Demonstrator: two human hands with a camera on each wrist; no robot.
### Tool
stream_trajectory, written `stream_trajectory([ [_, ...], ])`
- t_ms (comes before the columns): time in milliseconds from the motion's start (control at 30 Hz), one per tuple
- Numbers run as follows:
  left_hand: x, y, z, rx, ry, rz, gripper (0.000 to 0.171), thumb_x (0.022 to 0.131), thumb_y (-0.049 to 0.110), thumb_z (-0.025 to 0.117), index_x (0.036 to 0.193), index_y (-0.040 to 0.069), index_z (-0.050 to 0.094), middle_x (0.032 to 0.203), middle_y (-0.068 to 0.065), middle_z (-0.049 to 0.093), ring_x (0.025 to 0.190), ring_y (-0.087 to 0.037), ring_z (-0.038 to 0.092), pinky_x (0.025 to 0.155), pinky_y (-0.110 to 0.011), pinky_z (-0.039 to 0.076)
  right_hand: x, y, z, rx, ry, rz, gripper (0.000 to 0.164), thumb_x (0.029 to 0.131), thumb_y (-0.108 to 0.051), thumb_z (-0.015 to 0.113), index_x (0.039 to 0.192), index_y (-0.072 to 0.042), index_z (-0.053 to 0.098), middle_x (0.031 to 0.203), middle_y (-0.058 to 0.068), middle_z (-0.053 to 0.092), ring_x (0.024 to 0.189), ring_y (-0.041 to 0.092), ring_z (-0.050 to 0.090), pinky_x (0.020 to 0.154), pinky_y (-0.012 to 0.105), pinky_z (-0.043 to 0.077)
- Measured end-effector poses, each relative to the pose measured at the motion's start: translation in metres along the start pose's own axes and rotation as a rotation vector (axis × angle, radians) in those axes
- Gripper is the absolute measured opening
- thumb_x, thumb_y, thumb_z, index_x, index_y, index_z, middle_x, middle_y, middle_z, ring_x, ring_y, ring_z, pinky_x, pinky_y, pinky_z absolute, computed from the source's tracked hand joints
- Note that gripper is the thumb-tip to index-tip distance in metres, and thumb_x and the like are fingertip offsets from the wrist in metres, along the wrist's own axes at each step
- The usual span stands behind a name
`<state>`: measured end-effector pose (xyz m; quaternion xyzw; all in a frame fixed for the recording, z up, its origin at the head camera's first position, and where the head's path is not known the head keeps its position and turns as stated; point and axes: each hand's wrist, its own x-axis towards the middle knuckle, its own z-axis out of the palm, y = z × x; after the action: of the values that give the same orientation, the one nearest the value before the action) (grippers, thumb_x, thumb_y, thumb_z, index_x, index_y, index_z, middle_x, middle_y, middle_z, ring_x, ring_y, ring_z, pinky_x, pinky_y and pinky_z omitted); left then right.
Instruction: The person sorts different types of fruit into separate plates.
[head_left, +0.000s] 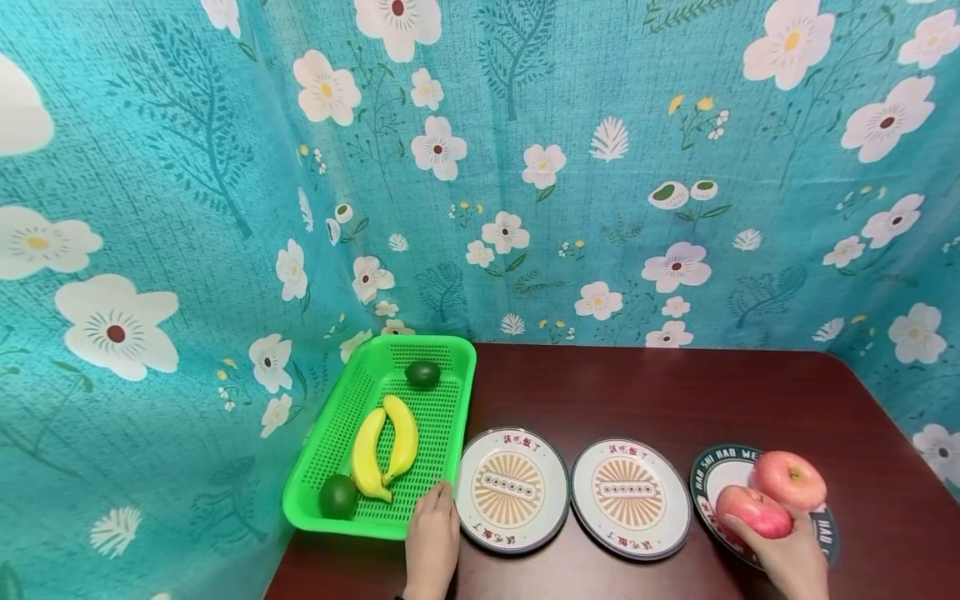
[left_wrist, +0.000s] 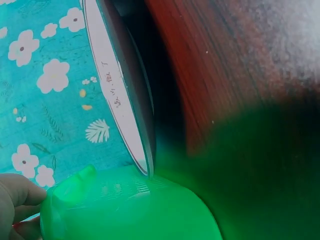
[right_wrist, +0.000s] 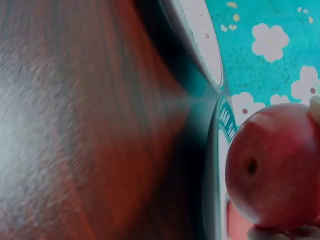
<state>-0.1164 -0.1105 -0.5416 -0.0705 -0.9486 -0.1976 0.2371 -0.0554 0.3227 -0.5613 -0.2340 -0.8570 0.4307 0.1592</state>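
Observation:
At the near right corner of the green basket [head_left: 463,417], my left hand [head_left: 432,542] grips the rim. In the left wrist view its fingers [left_wrist: 22,195] curl at the basket's edge. Inside lie two yellow bananas [head_left: 386,446] and two dark green avocados [head_left: 338,497]. On the right, my right hand [head_left: 798,554] holds a red apple [head_left: 753,510], its thumb along the near side. Another red apple [head_left: 795,479] is beside it, over the dark-rimmed plate [head_left: 708,475]. The right wrist view shows the held apple [right_wrist: 272,167] close up; most fingers are hidden.
Two white plates with sunburst patterns, a left one [head_left: 513,492] and a middle one [head_left: 632,498], stand between the basket and the dark-rimmed plate. Everything rests on a dark red wooden table [head_left: 585,387]. A teal flowered cloth [head_left: 562,225] hangs behind and at the sides.

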Motion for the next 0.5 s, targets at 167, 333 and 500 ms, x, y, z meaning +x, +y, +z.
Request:
stream_trajectory([
  [167,-0.001,0.003,0.000,0.000,-0.034,-0.028,0.027,0.079,0.001,0.069,0.104,-0.007,0.067,0.103,-0.019,0.064,0.093,-0.033,0.060,0.078,-0.043,0.052,0.003,0.010,-0.005,-0.048,-0.046,0.143,0.083,0.073,-0.034,0.079,0.131,0.010,0.039,0.117,0.038,0.049,0.084,0.024,0.056,0.068,0.024,0.041],
  [333,-0.001,0.002,-0.001,0.000,-0.009,-0.001,0.028,0.076,-0.001,0.071,0.103,-0.008,0.067,0.102,-0.019,0.065,0.091,-0.033,0.061,0.078,-0.043,0.052,0.004,0.014,-0.007,-0.062,-0.051,0.172,0.085,0.073,-0.036,0.079,0.132,0.010,0.039,0.119,0.037,0.049,0.089,0.030,0.055,0.066,0.022,0.037],
  [500,0.000,0.002,-0.001,-0.006,0.011,0.024,0.029,0.075,-0.001,0.071,0.103,-0.009,0.067,0.102,-0.021,0.065,0.090,-0.034,0.061,0.077,-0.043,0.052,0.006,0.013,-0.006,-0.083,-0.021,0.112,0.083,0.071,-0.032,0.080,0.127,0.014,0.040,0.112,0.038,0.051,0.085,0.033,0.057,0.063,0.027,0.039],
])
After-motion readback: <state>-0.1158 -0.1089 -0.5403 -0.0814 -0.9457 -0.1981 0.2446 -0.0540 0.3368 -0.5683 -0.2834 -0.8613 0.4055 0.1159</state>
